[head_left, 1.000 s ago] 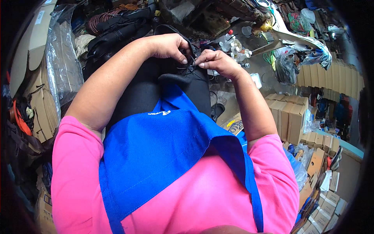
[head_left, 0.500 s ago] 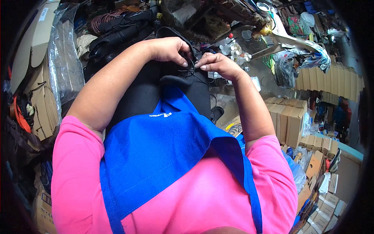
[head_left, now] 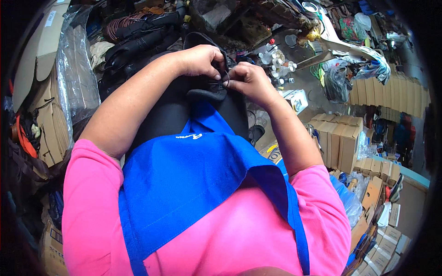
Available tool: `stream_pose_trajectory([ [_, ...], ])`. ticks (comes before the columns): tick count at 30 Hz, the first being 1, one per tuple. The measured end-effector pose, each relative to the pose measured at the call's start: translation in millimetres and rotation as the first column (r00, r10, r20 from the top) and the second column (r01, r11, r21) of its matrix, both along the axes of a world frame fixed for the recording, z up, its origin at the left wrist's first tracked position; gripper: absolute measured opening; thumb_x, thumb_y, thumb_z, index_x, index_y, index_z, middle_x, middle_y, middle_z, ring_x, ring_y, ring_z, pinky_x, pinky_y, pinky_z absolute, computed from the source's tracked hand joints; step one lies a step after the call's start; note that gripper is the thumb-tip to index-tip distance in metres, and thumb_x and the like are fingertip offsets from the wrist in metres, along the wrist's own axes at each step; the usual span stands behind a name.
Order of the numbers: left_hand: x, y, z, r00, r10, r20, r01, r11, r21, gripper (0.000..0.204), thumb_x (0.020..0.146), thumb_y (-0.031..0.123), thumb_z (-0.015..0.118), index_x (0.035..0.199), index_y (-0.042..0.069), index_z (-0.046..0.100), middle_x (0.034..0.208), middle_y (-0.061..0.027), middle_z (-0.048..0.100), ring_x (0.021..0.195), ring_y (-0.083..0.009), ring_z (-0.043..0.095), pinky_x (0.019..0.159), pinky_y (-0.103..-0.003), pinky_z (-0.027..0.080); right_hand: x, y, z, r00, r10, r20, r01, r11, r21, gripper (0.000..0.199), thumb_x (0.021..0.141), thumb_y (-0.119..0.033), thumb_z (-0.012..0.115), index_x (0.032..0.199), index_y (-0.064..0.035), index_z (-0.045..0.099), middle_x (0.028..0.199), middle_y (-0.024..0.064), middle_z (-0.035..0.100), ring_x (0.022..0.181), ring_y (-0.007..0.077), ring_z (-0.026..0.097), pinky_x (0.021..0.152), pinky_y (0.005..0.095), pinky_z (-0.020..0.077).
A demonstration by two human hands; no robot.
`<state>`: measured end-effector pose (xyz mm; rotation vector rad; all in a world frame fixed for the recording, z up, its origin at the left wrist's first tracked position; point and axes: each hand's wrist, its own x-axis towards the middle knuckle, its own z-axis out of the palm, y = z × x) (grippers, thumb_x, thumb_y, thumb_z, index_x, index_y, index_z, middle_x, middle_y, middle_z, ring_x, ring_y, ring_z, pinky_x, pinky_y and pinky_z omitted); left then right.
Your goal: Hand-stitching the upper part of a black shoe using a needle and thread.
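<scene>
- Working close together above the lap, a person's two bare hands met at a black shoe-like piece [head_left: 207, 95], which rested on dark trousers [head_left: 161, 117] just beyond the blue apron [head_left: 184, 170].
- The right hand [head_left: 252, 83] had shifted inward over the last half-second, its thumb and fingertips now pinched together at what appeared to be a thin dark cord [head_left: 228, 72].
- The left hand [head_left: 202, 60] had barely moved, its fingers curled around the side of the piece, seemingly steadying it.
- That move narrowed the gap between the hands, a sign that the cord handling was centered on one small spot and was still unfinished.
- Hard to make out: black cord ran against black material, so its path and any knot could not be told.
- The left fingertips were hidden behind the piece, the firmness of their hold unclear, and the hands covered much of its middle.
</scene>
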<state>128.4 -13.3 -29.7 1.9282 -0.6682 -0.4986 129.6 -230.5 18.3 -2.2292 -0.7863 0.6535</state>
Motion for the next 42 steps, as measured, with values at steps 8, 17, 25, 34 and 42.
stream_pose_trajectory([
  [8,-27,109,62,0.915,0.399,-0.067,-0.403,0.912,-0.078,0.048,0.073,0.012,0.061,0.12,0.006,0.055,0.116,-0.0051,0.057,0.11,-0.0152,0.051,0.093,-0.026,0.039,-6,-18,2,0.967,0.098,0.235,-0.095,0.995,-0.026,0.02,0.076,-0.012,0.072,0.095,-0.0158,0.073,0.079,0.0105,0.059,0.077,0.0272,0.061,0.07,0.0347,0.0493],
  [17,-72,149,24,0.599,0.731,0.326,-0.798,0.578,0.169,0.055,0.079,-0.013,0.04,0.124,0.011,0.059,0.096,-0.0094,0.055,0.075,-0.0144,0.057,0.069,-0.026,0.052,-44,-19,-10,0.869,0.108,0.483,-0.059,0.991,-0.117,0.04,0.07,-0.006,0.066,0.109,-0.0188,0.068,0.084,0.0086,0.056,0.087,0.0283,0.055,0.079,0.0394,0.0391],
  [25,-100,15,17,0.638,0.274,0.719,-0.605,0.757,0.248,0.013,0.072,0.013,0.071,0.084,0.015,0.07,0.074,-0.0035,0.055,0.08,-0.0227,0.055,0.076,-0.037,0.038,-54,-18,-15,0.856,0.041,0.515,0.029,0.991,-0.127,0.041,0.074,-0.006,0.063,0.112,-0.0197,0.067,0.081,0.0067,0.053,0.084,0.025,0.055,0.081,0.0393,0.0385],
  [34,-76,4,3,0.774,0.414,0.479,-0.488,0.872,0.035,0.021,0.07,0.007,0.073,0.088,0.017,0.073,0.072,-0.0043,0.049,0.075,-0.0227,0.049,0.069,-0.035,0.041,0,-29,-9,0.978,0.05,-0.204,-0.034,0.996,0.082,0.033,0.083,-0.005,0.06,0.112,-0.0181,0.069,0.091,0.0063,0.057,0.09,0.0183,0.055,0.084,0.0285,0.0436],
  [42,-74,5,1,0.772,0.392,0.501,-0.488,0.87,0.072,0.021,0.069,0.007,0.073,0.088,0.018,0.073,0.071,-0.0034,0.047,0.074,-0.0224,0.048,0.068,-0.035,0.041,8,-26,-7,0.964,0.095,-0.249,-0.088,0.995,0.039,0.026,0.087,-0.006,0.058,0.11,-0.0122,0.07,0.092,0.0019,0.052,0.094,0.0143,0.052,0.088,0.0262,0.0396],
])
